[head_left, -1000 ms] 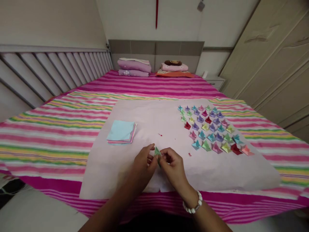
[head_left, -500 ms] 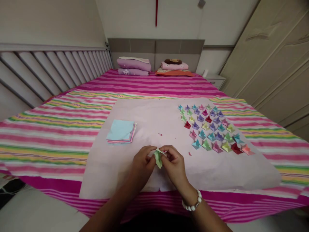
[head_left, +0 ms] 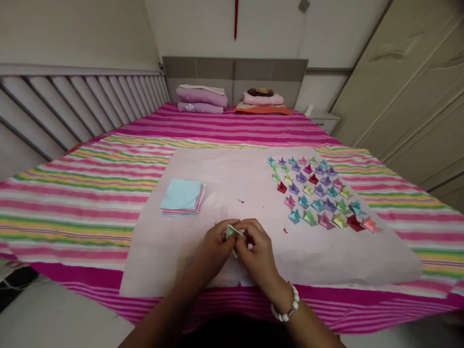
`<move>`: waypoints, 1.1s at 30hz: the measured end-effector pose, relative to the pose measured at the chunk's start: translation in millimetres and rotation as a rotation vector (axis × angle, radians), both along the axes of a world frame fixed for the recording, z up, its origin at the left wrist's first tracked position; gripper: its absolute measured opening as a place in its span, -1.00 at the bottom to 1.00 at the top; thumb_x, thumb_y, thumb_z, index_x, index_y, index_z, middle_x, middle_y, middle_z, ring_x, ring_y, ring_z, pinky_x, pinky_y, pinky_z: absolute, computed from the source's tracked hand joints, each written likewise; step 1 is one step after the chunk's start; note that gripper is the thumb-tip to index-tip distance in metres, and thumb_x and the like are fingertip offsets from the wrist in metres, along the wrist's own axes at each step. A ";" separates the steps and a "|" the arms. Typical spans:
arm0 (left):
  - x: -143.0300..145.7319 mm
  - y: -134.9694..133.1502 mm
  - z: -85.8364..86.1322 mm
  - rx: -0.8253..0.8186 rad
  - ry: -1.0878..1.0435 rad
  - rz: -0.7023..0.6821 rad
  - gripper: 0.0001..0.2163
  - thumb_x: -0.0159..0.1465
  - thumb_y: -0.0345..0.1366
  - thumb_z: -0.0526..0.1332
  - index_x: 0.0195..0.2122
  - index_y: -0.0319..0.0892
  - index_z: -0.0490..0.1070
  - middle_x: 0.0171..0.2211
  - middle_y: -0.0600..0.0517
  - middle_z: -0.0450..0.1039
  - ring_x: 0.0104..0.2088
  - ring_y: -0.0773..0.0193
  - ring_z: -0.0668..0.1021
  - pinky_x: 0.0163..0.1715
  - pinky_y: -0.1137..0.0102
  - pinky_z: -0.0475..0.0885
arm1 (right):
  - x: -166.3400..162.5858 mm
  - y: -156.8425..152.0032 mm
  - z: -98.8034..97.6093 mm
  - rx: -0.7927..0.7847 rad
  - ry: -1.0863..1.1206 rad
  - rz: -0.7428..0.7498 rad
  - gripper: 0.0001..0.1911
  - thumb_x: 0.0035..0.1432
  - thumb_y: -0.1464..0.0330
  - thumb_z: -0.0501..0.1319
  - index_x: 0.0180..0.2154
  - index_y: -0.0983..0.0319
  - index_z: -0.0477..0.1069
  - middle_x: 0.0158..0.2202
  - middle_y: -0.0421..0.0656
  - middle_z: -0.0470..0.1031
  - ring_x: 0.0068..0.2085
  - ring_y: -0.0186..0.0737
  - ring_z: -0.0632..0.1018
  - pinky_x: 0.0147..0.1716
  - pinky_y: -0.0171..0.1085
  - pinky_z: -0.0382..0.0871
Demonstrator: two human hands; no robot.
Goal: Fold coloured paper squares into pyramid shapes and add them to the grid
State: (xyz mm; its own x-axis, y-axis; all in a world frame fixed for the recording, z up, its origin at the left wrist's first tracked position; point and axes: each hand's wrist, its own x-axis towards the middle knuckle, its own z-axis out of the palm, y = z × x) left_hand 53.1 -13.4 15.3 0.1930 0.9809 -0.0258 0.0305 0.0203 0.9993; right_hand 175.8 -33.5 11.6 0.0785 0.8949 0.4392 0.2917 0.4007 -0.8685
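A small piece of light green folded paper (head_left: 232, 232) is pinched between my two hands, above the near middle of a large pale sheet (head_left: 224, 169). My left hand (head_left: 217, 244) grips its left side, and my right hand (head_left: 256, 244) grips its right side; both are closed, thumbs pressed on the paper. Fingers cover much of it, with a narrow tip showing below the thumbs. To the left lies a stack of square paper (head_left: 181, 194), light blue on top. Several rows of folded paper figures (head_left: 319, 191) in many colours stand on the right.
Tiny red scraps (head_left: 285, 230) lie on the sheet near my right hand. The sheet rests on a striped bedspread (head_left: 90, 193). Folded purple bedding (head_left: 201, 99) and a pink pillow stack (head_left: 263, 99) sit by the headboard (head_left: 235, 72). A slatted rail (head_left: 83, 106) runs along the left.
The green paper has been turned and folded between my fingers, so less of its face shows. My right hand has shifted slightly left, its thumb pressing closer to my left thumb.
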 end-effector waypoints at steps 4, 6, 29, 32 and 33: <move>-1.0 1.2 2.9 0.050 0.014 -0.048 -0.76 0.08 -0.47 0.16 -0.23 -0.22 0.50 -0.36 0.03 0.54 -0.34 0.26 0.56 -0.32 0.41 0.43 | -1.6 -3.6 3.3 0.131 -0.103 -0.003 -0.72 0.07 0.60 0.07 -0.24 0.21 0.43 -0.30 -0.12 0.38 -0.31 -0.23 0.44 -0.40 -0.28 0.34; -1.5 0.7 4.7 0.046 0.008 -0.056 -0.77 0.07 -0.47 0.16 -0.26 -0.21 0.51 -0.41 0.06 0.53 -0.38 0.29 0.54 -0.37 0.44 0.42 | -1.8 -4.7 3.3 0.165 -0.122 0.013 -0.70 0.10 0.61 0.05 -0.21 0.20 0.42 -0.30 -0.12 0.38 -0.29 -0.22 0.45 -0.39 -0.27 0.36; -3.9 2.1 13.7 -0.351 -0.401 0.125 -0.75 -0.07 -0.38 0.33 -0.31 -0.23 0.47 -0.55 0.11 0.50 -0.53 0.39 0.49 -0.48 0.50 0.34 | 7.9 -8.4 6.2 -0.136 0.288 0.039 -0.79 0.25 0.35 0.12 -0.12 0.15 0.47 -0.13 -0.09 0.44 -0.32 -0.25 0.49 -0.36 -0.25 0.40; -2.8 0.7 15.9 -0.339 -0.440 0.087 -0.76 -0.09 -0.37 0.35 -0.34 -0.22 0.45 -0.57 0.10 0.50 -0.52 0.35 0.52 -0.44 0.48 0.36 | 7.3 -4.1 4.5 -0.281 0.439 0.154 -0.81 0.18 0.30 0.20 -0.17 0.18 0.50 -0.38 -0.18 0.49 -0.40 -0.27 0.47 -0.35 -0.26 0.39; -2.4 0.0 16.4 -0.332 -0.434 0.078 -0.76 -0.09 -0.37 0.35 -0.35 -0.21 0.45 -0.57 0.10 0.50 -0.52 0.35 0.52 -0.44 0.47 0.37 | 7.1 -3.1 4.2 -0.311 0.481 0.170 -0.81 0.16 0.29 0.22 -0.20 0.19 0.51 -0.44 -0.20 0.48 -0.41 -0.28 0.47 -0.35 -0.27 0.38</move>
